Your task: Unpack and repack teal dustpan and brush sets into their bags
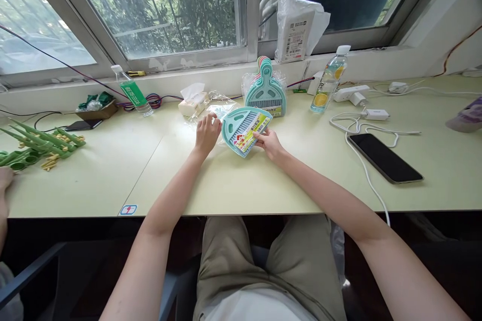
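A small teal dustpan (230,133) with a grey-bristled brush set in it is held tilted just above the table. Its bristles and a yellow-green printed label face me. My right hand (271,144) pinches the label edge, thumb on the front. At the opposite side my left hand (208,134) is closed where the handle lies; the handle itself is hidden by the fingers. Close behind the held set is a crumpled clear plastic bag (222,105). Farther back, a stack of similar dustpan sets (266,91), partly in clear wrap, leans against the wall below the window.
A tissue pack (193,102) and a green-label bottle (131,91) stand at the back left, beyond green plant-like pieces (48,145). To the right are an orange-slice bottle (329,80), white cables (354,130) and a phone (386,157). Another person's hand (5,178) rests at far left.
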`<state>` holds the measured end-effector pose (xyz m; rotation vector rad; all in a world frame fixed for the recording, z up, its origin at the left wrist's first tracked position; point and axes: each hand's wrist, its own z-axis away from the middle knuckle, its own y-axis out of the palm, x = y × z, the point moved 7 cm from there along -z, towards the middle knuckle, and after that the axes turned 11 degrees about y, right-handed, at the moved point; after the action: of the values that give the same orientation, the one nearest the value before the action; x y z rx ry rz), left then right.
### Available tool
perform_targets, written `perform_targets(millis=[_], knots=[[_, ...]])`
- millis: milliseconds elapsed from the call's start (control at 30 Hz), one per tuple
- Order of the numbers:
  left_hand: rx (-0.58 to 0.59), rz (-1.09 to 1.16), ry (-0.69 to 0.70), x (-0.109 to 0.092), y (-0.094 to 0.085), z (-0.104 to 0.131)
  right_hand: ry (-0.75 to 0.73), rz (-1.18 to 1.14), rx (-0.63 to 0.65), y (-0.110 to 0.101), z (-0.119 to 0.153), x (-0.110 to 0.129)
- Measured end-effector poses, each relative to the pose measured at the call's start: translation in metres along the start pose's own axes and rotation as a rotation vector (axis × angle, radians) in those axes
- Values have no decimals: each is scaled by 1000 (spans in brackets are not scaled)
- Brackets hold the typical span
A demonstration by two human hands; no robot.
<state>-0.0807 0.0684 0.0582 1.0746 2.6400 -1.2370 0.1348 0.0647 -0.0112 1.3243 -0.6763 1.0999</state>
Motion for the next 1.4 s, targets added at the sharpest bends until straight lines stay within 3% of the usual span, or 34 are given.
perform_targets(millis=[233,467,533,600,700,767,800,867,933,1000,1133,1300,1400], knots=[[-49,111,22,-12,-3,0,-19,16,1,-2,0,6],[62,22,238,-36,11,3,-31,40,39,4,-1,-1],[-45,-9,216,-37,6,5,-53,13,34,2,-2,1],[-254,19,108,-31,-5,8,-83,-27,30,1,-2,4],[-599,183,-144,-12,-20,18,-128,-82,34,0,-1,10],[-727,402,-349,5,-17,22,-146,-95,45,2,1,12],[-734,558,-459,13,-10,23,-151,-96,53,2,2,13],[-622,925,-618,18,12,17,-154,-92,61,4,2,12],[-422,1237,-645,8,33,8,-148,-84,62,4,2,10],[-267,1390,-632,-5,45,4,-144,-77,60,3,0,8],[-175,1436,-738,-17,63,13,-161,-98,41,0,-3,8],[6,1483,-718,-35,72,17,-179,-156,-23,-7,-5,10],[-31,1490,-680,-38,67,14,-175,-140,-17,-7,-6,10]])
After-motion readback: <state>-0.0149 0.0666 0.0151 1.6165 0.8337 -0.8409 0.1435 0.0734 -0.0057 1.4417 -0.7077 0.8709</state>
